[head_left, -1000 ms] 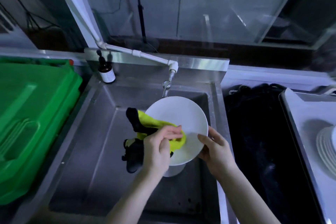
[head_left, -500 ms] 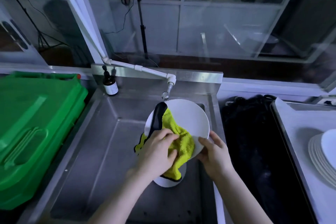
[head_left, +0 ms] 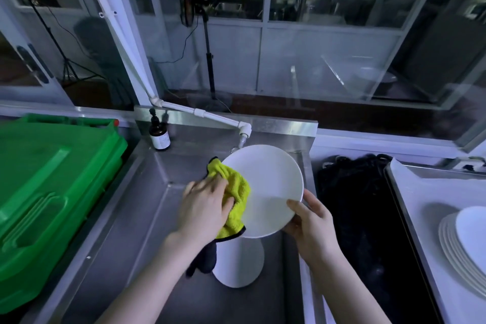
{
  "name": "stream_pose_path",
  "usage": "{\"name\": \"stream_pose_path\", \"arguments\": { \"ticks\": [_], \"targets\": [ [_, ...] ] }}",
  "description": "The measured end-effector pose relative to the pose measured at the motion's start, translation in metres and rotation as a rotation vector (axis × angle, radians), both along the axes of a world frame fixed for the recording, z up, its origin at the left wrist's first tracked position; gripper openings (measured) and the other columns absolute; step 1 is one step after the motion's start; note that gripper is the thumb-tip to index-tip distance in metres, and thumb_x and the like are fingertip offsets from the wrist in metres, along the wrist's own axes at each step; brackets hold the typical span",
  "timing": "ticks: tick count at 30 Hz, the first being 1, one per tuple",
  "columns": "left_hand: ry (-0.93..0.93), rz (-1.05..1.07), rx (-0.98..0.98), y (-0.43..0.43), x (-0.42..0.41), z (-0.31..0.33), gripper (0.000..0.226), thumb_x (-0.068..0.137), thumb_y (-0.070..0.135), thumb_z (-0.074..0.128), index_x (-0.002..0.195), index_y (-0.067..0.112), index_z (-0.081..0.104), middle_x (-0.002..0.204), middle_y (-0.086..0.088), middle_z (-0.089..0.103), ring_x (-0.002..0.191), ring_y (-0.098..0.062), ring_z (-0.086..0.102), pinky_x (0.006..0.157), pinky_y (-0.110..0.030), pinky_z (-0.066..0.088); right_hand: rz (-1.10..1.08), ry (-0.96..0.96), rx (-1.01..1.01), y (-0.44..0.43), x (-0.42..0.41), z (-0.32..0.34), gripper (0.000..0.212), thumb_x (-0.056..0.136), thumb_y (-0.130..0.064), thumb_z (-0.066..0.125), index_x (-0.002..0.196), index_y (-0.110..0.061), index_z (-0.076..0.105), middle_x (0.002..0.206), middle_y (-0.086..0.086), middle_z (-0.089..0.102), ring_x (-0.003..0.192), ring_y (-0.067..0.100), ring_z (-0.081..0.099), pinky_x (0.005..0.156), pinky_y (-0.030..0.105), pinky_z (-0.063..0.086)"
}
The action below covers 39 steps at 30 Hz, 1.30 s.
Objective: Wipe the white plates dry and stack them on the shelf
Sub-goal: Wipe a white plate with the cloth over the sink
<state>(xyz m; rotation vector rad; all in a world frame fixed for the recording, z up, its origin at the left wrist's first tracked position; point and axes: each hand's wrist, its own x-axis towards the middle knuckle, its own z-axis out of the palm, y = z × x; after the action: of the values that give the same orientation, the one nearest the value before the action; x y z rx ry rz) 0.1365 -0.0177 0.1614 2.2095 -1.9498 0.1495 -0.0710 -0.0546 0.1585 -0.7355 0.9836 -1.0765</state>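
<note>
A white plate (head_left: 268, 187) is held tilted above the steel sink (head_left: 147, 218). My right hand (head_left: 310, 223) grips its lower right rim, thumb on the face. My left hand (head_left: 205, 208) holds a yellow cloth with black edging (head_left: 236, 192) against the plate's left side; the cloth's dark end hangs down below the hand. Another white plate (head_left: 240, 263) lies in the sink beneath, partly hidden by the held plate. A stack of white plates (head_left: 465, 244) sits on the white surface (head_left: 434, 192) at the right.
A green plastic crate (head_left: 47, 200) fills the left side beside the sink. A brown pump bottle (head_left: 159, 134) stands at the sink's back corner. A white pipe tap (head_left: 243, 134) hangs just behind the plate. A black mat or basin (head_left: 368, 218) lies between sink and white surface.
The plate has tipped its face more toward me and risen a little. My left hand has slid the cloth from the plate's lower middle to its left edge. The right hand keeps its hold.
</note>
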Motion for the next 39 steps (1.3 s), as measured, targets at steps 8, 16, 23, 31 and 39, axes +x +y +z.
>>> {"name": "stream_pose_path", "arguments": {
  "ticks": [8,16,23,31,39],
  "targets": [
    [0.564,-0.471,0.007,0.015,-0.047,0.006,0.044,0.103,0.027,0.039,0.143,0.011,0.049,0.158,0.015,0.026,0.142,0.001,0.029,0.118,-0.020,0.020,0.126,0.028,-0.061,0.000,-0.003,0.006,0.033,0.094,0.006,0.049,0.110,-0.011,0.072,0.099,0.025,0.070,0.084,0.034,0.067,0.078,0.054,0.057],
    [0.476,-0.280,-0.040,-0.035,-0.007,0.015,0.048,0.103,0.021,0.047,0.148,0.008,0.037,0.162,0.003,0.003,0.149,-0.010,0.010,0.115,-0.011,-0.003,0.162,0.035,-0.040,0.010,-0.006,0.006,0.037,0.092,0.004,0.051,0.111,-0.016,0.075,0.091,0.019,0.066,0.078,0.028,0.056,0.070,0.038,0.048],
    [0.473,-0.409,-0.076,0.014,-0.032,0.000,0.045,0.101,0.023,0.045,0.144,0.010,0.045,0.156,0.007,0.025,0.146,-0.012,0.026,0.121,-0.027,0.016,0.058,-0.053,-0.096,-0.014,-0.019,0.021,0.037,0.092,0.009,0.051,0.111,-0.012,0.075,0.087,0.010,0.074,0.064,0.018,0.067,0.053,0.026,0.054],
    [0.342,-0.572,0.023,-0.020,-0.042,0.016,0.051,0.099,0.026,0.039,0.149,0.013,0.038,0.160,0.007,0.016,0.144,-0.015,0.032,0.117,-0.028,0.018,0.244,-0.016,-0.089,-0.003,-0.020,0.013,0.033,0.094,0.001,0.052,0.117,-0.012,0.072,0.096,0.014,0.075,0.081,0.022,0.071,0.067,0.036,0.058],
    [0.184,-0.304,-0.032,-0.032,-0.015,0.007,0.067,0.098,0.046,0.021,0.147,0.002,0.036,0.160,-0.010,0.011,0.150,-0.027,0.005,0.123,-0.042,0.013,0.166,-0.050,-0.111,-0.008,-0.028,0.022,0.040,0.092,0.007,0.050,0.115,-0.015,0.074,0.093,0.010,0.075,0.070,0.018,0.069,0.058,0.029,0.055]
  ]
}}
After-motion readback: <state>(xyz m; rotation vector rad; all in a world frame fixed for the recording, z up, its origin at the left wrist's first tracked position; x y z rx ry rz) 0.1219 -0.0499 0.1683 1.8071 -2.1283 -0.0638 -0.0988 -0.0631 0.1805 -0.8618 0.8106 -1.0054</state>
